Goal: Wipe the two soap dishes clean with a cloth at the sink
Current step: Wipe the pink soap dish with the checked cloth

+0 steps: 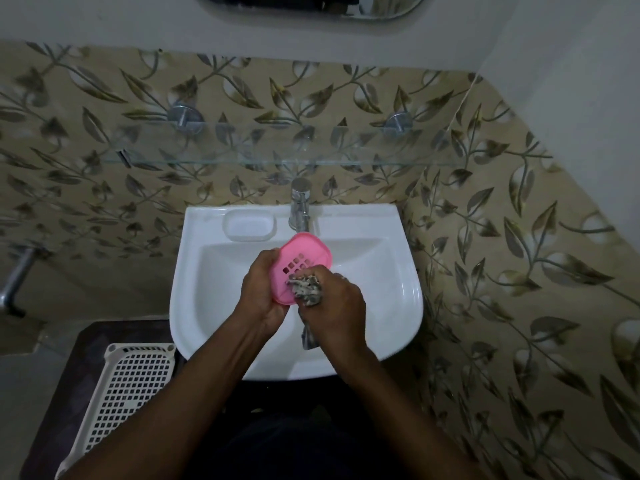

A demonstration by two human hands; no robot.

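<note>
— In the head view, where is the pink soap dish (306,251)?
— Just in front of the tap (300,206), over the basin of the sink (384,271). The person's left hand (259,289) grips it, fingers curled round its left edge. The dish is tilted, its slotted face turned up toward the camera.

— And the right hand (341,306)?
— Also in front of the tap, just right of the dish. Its fingers are closed round a bunched grey patterned cloth (305,289), which presses on the dish's near part, beside the holes. A tail of the cloth hangs below the fist.

— The second dish?
— The white soap dish (250,226) sits on the sink's back ledge, just left of the tap, apart from both hands.

— What else lies around the tap?
— Above it a glass shelf (277,147) runs along the leaf-patterned tiles, and higher up shows the lower edge of a mirror (311,5). Well to the near left of the tap, below the sink's level, a white perforated plastic item (131,382) lies on a dark surface.
</note>
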